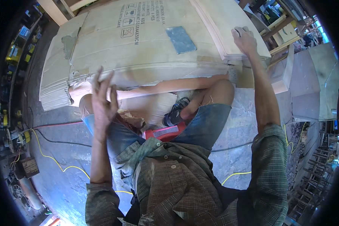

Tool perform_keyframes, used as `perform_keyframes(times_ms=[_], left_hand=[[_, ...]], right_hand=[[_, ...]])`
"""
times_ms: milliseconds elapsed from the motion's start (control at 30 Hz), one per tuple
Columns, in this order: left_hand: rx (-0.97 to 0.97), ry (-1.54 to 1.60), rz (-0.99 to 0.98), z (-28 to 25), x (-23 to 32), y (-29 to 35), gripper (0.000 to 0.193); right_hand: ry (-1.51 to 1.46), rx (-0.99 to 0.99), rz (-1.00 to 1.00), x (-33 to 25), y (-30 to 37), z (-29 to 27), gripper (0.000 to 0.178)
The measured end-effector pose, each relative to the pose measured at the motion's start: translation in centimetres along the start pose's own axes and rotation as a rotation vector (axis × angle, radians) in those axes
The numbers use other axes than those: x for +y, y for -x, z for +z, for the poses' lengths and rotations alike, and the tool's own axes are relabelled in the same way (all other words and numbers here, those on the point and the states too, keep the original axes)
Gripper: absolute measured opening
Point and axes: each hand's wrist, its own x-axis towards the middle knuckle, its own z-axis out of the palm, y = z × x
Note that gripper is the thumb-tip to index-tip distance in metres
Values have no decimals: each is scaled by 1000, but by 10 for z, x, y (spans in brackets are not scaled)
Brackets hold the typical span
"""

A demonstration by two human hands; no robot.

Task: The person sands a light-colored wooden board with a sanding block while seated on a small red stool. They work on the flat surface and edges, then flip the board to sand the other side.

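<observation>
My left hand [104,100] is raised above my left thigh in front of the cardboard-covered work surface. Its fingers are spread, a little blurred, and nothing shows in them. At the far right, my right hand [245,40] rests on a pale flat wooden panel [218,26], its fingers bent in. A small dark bit shows among those fingers, too little to name. A flat blue-grey rectangular piece, like a sheet of sandpaper [181,40], lies on the printed cardboard [101,45], left of the panel.
The cardboard's near edge is torn and layered. A red object with a pale panel [165,132] sits between my thighs. A yellow cord [56,165] and a dark cable [60,141] cross the floor. Wooden frames [282,41] stand right; cluttered shelves [17,56] line the left.
</observation>
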Motion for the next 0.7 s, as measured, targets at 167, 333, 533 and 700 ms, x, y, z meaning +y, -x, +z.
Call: perform_keyframes(times_ms=[167,333,533,700], left_hand=[[187,-279,136,-22,-77,-70,38],[198,-441,-17,-42,-166,-94,35],[33,-507,-201,-38,-207,-80,42],[41,-579,-126,-44,-202,-87,45]], right_hand=[[52,-64,-32,2,-28,-7,38],[32,118,-120,5,-75,35,35],[75,57,-213,15,-163,43,37],[113,-65,-142,-26,-182,55,40]])
